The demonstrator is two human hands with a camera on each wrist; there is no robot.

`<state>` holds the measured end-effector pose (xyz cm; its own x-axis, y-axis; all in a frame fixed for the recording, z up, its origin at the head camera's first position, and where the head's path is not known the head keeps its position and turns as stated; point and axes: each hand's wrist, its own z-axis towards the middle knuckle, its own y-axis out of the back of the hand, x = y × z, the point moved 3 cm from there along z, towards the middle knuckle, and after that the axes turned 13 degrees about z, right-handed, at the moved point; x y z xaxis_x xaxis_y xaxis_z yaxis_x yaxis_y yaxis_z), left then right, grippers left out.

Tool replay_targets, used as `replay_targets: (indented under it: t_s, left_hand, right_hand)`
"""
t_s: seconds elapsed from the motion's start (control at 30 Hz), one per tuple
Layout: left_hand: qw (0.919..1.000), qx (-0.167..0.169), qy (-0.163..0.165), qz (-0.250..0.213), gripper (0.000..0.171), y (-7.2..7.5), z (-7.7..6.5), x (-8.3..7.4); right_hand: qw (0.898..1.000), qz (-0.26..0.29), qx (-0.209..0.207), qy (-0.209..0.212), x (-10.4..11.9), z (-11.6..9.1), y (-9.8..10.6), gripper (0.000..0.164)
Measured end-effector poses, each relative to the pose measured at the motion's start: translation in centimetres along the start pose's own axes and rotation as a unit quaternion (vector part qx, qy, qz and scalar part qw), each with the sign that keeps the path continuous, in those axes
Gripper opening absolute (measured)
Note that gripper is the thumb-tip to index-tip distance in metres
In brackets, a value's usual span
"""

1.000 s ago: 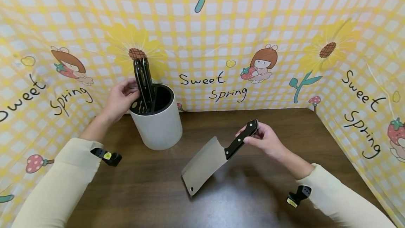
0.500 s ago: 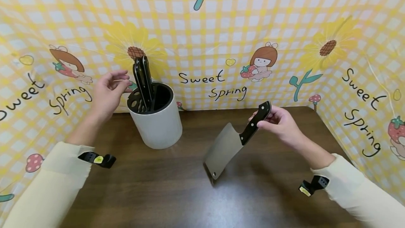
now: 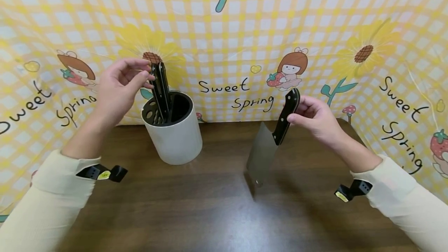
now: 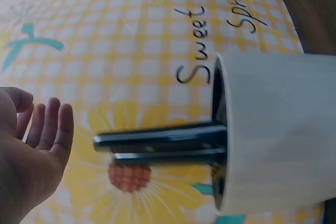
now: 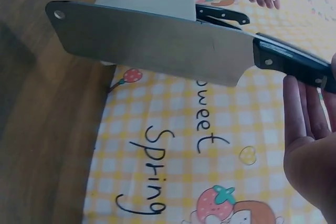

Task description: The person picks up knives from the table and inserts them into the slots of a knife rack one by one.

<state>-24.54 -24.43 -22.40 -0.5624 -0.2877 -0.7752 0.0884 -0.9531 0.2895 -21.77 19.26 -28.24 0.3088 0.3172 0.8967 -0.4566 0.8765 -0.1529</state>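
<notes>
My right hand [image 3: 316, 121] pinches the black riveted handle of a cleaver [image 3: 263, 154] between thumb and fingers. The broad steel blade hangs down over the table, its tip end lowest. On the left, a white knife holder [image 3: 178, 147] with a black insert stands upright, and black knife handles [image 3: 161, 88] stick up from its slots. My left hand [image 3: 120, 86] is up beside the tops of those handles, fingers loosely bent. In the left wrist view a gap shows between that hand [image 4: 37, 150] and the handle ends [image 4: 157, 140]. The knives' blades are hidden inside the holder.
A brown wooden table [image 3: 196, 213] lies under everything. Yellow checked cloth [image 3: 224, 49] with printed flowers and figures walls the back and both sides. A small black camera [image 3: 353, 191] is strapped on each wrist over pale sleeves [image 3: 402, 201].
My right hand has carried the cleaver right and up, and the blade has swung steeper. My left hand drew back from the holder's rim, then rose towards the handle tops.
</notes>
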Motion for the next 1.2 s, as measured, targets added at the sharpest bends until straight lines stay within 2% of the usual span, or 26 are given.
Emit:
replay_targets:
  t_s: [0.13, 0.3, 0.37, 0.53, 0.83, 1.0, 1.2]
  left_hand:
    - [0.9980, 0.060, 0.004, 0.018, 0.024, -1.6, 0.2, -1.1]
    - [0.9875, 0.135, 0.024, 0.078, 0.032, -4.8, 0.3, -1.8]
    - [0.9822, 0.160, 0.020, 0.096, 0.035, -6.1, 0.3, -1.9]
    - [0.9728, 0.205, 0.004, 0.107, 0.038, -8.8, 0.5, -2.5]
    - [0.9632, 0.258, 0.010, 0.075, 0.044, -13.0, 0.2, -2.7]
    - [0.9609, 0.271, 0.007, 0.056, 0.045, -14.8, -0.1, -2.7]
    - [0.9593, 0.279, 0.004, 0.042, 0.046, -16.2, -0.4, -2.5]
  right_hand:
    - [1.000, -0.018, -0.020, 0.001, 0.6, 0.9, -0.5, 0.013]
    - [0.999, -0.030, -0.029, 0.004, 1.0, 2.3, -1.5, 0.014]
    - [0.999, -0.030, -0.029, 0.005, 0.9, 2.8, -1.9, 0.014]
    - [0.999, -0.027, -0.037, 0.005, 1.0, 3.6, -2.7, 0.015]
    - [0.998, -0.007, -0.059, 0.036, 0.4, 5.0, -3.7, 0.028]
    - [0.996, -0.004, -0.066, 0.051, 0.2, 5.5, -4.4, 0.026]
    - [0.997, 0.000, -0.060, 0.057, -0.1, 5.9, -5.1, 0.022]
